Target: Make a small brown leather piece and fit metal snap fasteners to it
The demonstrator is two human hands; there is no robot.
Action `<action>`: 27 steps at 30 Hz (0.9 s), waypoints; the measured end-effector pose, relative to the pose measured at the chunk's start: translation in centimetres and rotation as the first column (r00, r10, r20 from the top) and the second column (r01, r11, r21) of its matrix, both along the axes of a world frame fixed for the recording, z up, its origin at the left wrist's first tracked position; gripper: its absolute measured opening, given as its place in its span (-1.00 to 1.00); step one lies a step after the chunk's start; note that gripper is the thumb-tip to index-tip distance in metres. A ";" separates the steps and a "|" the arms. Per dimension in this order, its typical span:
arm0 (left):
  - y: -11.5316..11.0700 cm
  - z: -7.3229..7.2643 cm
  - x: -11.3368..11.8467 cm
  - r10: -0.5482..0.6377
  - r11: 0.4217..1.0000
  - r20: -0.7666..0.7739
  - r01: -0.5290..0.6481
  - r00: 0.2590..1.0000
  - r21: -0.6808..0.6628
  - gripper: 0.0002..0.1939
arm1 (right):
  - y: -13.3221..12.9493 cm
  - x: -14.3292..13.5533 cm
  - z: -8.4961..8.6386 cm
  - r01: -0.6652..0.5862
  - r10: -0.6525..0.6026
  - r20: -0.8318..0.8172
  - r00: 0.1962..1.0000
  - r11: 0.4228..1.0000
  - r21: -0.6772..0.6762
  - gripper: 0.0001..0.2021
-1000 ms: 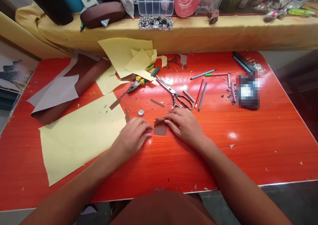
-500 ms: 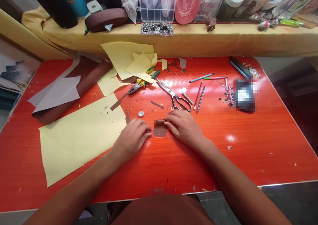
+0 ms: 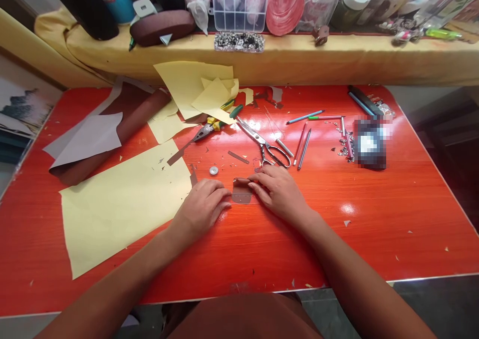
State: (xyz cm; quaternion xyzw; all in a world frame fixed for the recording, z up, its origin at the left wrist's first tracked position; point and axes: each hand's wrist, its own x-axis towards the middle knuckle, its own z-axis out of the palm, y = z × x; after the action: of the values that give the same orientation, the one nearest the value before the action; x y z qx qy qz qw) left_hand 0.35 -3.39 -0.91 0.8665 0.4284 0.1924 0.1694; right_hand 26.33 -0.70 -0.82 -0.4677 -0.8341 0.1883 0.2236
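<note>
A small brown piece of leather-like material (image 3: 241, 191), folded over along its far side, lies on the table between my hands. Across its near part runs a clear plastic strip like a ruler (image 3: 243, 197), hard to make out against the red. My left hand (image 3: 204, 199) pinches the strip's left end, thumb and fingers together. At the piece's upper right, my right hand (image 3: 275, 189) has its fingers closed on the folded edge, with the thumb lower down by the strip. A round silver-grey disc (image 3: 213, 170) sits just beyond my left hand.
Scissors (image 3: 262, 142), pliers (image 3: 205, 131) and several pencils (image 3: 304, 149) lie beyond my hands. A large yellow sheet (image 3: 123, 214) and a brown roll (image 3: 108, 149) cover the left. Small metal parts lie near a blurred dark object (image 3: 370, 144) at right. A loaded shelf (image 3: 149, 54) borders the back.
The clear strip appears to have shifted slightly on the brown piece. Both hands keep nearly the same hold; the whole view has moved a little.
</note>
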 end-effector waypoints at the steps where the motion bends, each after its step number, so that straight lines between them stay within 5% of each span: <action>1: 0.0 0.0 0.0 0.001 1.000 0.006 -0.001 1.000 -0.005 -0.86 | 0.0 0.0 0.0 0.001 -0.001 -0.002 1.000 1.000 0.001 -0.83; 27: 2.1 1.0 -1.2 -0.160 0.987 -0.042 0.159 0.986 -0.029 -0.86 | 0.0 -0.1 0.0 -0.003 0.003 0.016 1.000 1.000 0.010 -0.84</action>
State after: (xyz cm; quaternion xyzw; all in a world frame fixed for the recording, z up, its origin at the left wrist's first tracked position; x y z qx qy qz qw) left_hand -0.86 -1.32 0.13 0.8998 0.3637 0.1533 0.1859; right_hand 26.21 -0.72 -0.77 -0.4670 -0.8374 0.1809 0.2190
